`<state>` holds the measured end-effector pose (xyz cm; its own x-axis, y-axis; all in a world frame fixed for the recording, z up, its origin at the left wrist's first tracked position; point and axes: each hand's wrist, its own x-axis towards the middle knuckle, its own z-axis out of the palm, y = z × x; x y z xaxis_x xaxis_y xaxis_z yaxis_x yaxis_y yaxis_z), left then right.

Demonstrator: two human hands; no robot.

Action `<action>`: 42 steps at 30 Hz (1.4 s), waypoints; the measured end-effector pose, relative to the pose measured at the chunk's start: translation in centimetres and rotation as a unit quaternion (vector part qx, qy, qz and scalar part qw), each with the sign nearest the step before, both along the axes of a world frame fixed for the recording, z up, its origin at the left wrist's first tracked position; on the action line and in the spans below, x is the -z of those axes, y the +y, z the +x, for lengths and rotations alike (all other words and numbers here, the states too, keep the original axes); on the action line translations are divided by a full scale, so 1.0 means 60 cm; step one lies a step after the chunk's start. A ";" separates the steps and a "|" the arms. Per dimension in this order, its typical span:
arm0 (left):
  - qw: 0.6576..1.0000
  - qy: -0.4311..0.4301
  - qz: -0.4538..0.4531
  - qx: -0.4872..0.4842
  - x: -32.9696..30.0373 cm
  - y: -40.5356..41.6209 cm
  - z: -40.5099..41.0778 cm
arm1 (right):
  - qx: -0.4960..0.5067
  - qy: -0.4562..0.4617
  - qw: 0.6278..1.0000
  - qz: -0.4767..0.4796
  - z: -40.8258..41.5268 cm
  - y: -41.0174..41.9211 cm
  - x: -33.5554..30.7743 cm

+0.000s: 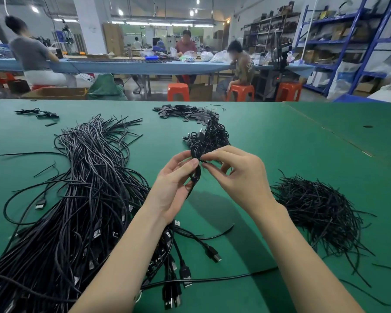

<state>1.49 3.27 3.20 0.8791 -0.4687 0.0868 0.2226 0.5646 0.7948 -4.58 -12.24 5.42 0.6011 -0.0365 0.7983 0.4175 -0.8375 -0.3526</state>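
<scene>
- Writing: pale marks on a few plugs, too small to read.
- Table (pixel 303 143): green mat, fills lower 2/3 of view.
- L side: big heap (pixel 88 188) of loose black cables w/ USB plugs, running from near edge to mid table; the left forearm lies over its near end.
- R side: pile of thin black ties (pixel 314 204), just beside the right wrist.
- Behind the hands: bundles (pixel 210 136) of coiled cables, partly hidden by the fingers; further back, flat black tabs (pixel 185 112) in a low pile.
- One loose plug (pixel 212 254) on the mat btwn the forearms.
- Background: 3 people seated at a long blue bench (pixel 122 66), orange stools (pixel 177 91), blue shelving (pixel 348 41) at R.
- Coil (pixel 195 175): small black cable loop, held above the table at centre, btwn both hands.
- Left hand (pixel 174 184): palm up, thumb & fingers curled round the coil's lower part.
- Right hand (pixel 239 175): thumb & forefinger pinched tight on a tie (pixel 207 163) at the coil's waist; other fingers loosely bent.
</scene>
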 end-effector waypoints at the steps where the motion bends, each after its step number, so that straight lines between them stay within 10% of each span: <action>1: 1.000 -0.001 -0.004 0.000 -0.001 0.000 0.000 | -0.004 0.001 1.000 0.010 0.000 0.001 0.000; 6: 1.000 -0.015 -0.014 -0.015 -0.002 0.001 0.000 | -0.085 0.205 0.925 0.309 0.004 0.018 -0.012; 8: 0.999 -0.030 -0.024 0.002 -0.003 -0.001 -0.002 | -0.175 0.359 0.743 0.537 0.002 0.017 -0.022; 10: 0.998 -0.041 -0.033 0.028 -0.005 -0.001 -0.003 | -0.284 0.429 0.479 0.711 -0.002 0.014 -0.024; 12: 0.998 -0.047 -0.036 0.037 -0.008 0.000 -0.001 | -0.336 0.412 0.368 0.763 0.000 0.017 -0.021; 14: 0.998 -0.048 -0.035 0.024 -0.008 0.002 0.001 | -0.313 0.406 0.465 0.722 0.004 0.022 -0.019; 17: 0.998 -0.026 -0.044 -0.023 -0.004 0.003 0.005 | -0.172 0.355 0.721 0.569 0.009 0.023 -0.020; 20: 0.996 0.010 -0.077 -0.041 0.000 -0.003 0.009 | -0.121 0.302 0.826 0.460 0.007 0.016 -0.009; 31: 0.979 0.015 0.154 -0.131 0.022 -0.008 0.015 | -0.090 0.222 0.838 0.490 0.056 0.026 0.006; 42: 0.976 0.095 0.166 -0.100 0.031 -0.008 0.022 | 0.141 0.272 0.931 0.201 0.300 -0.060 -0.003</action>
